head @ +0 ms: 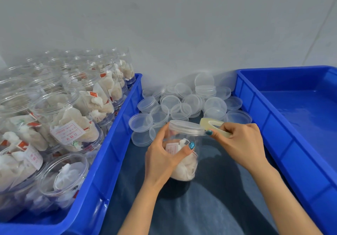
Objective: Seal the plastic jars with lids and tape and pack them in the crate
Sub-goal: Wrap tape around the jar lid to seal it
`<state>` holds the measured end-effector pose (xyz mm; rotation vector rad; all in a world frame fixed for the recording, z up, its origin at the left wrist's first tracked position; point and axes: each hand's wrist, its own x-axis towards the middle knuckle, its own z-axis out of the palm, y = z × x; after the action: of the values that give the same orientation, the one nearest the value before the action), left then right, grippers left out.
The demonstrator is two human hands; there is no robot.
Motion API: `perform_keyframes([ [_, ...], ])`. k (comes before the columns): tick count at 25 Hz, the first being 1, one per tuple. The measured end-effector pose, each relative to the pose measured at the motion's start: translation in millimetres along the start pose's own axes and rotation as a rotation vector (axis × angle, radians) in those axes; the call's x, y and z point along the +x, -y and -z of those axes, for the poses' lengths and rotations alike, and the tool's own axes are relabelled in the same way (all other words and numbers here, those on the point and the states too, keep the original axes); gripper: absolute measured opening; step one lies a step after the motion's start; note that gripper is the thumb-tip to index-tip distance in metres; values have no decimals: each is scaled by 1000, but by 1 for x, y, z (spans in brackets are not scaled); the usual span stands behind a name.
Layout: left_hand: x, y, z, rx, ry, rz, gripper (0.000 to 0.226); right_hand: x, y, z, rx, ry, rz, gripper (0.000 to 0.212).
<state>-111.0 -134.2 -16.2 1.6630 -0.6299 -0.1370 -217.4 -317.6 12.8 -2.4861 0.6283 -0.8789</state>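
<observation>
A clear plastic jar point(184, 163) filled with white pouches stands in the middle foreground, with a clear lid point(186, 127) on top. My left hand point(162, 160) grips the jar's body from the left. My right hand point(240, 141) holds a roll of clear yellowish tape point(212, 125) right against the lid's right edge. Behind the jar lies a heap of loose clear lids point(187, 101). An empty blue crate point(299, 118) sits on the right.
A blue crate point(113, 143) on the left holds several open jars point(73, 110) packed with pouches and labels. A grey wall stands close behind. The work surface point(209, 207) is covered in dark blue cloth.
</observation>
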Motion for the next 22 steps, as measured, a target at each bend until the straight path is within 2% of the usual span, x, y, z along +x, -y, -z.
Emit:
perform_keyframes([
  [5, -5, -12, 1, -234, 52, 33, 48, 5, 9, 3, 104, 59, -45, 62],
  [7, -6, -10, 3, -287, 84, 57, 52, 5, 15, 2, 115, 63, -21, 64],
  [9, -7, -6, 5, -348, 129, 93, 66, 4, 20, 0, 95, 89, -3, 70],
  [12, -10, -1, 11, -408, 185, 149, 96, 3, 20, -1, 37, 273, -57, 79],
  [15, -10, -2, 13, -403, 271, 138, 84, 1, 21, 0, 275, 466, -132, 90],
  [16, -8, -5, 13, -385, 278, 138, 84, 1, 22, 0, 345, 483, -92, 90],
  [18, -3, -7, 11, -320, 313, 99, 100, -2, 27, 1, 409, 490, 5, 79],
  [20, -3, -9, 10, -235, 354, 38, 93, -6, 29, 1, 366, 471, 28, 67],
  [22, -5, -7, 10, -214, 326, 46, 86, -9, 30, 1, 240, 444, 32, 63],
])
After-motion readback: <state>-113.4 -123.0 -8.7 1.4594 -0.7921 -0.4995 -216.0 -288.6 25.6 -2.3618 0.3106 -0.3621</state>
